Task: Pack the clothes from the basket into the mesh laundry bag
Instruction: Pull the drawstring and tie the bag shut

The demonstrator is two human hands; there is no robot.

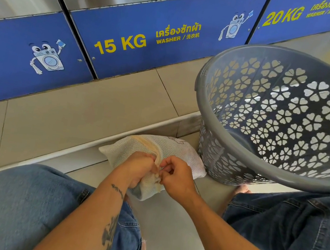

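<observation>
Left hand (140, 169): grips the gathered mouth of the mesh laundry bag (174, 150). Right hand (176, 176): pinches the same mouth, touching the left.

Bag: white, stuffed, lying on the floor, long axis running away from both hands.

Basket (240, 156): grey, tilted, right of the hands; no clothes visible inside.

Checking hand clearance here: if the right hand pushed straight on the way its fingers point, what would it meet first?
Probably the mesh laundry bag it already pinches, then the left hand just beyond; depth is hard to judge.
</observation>
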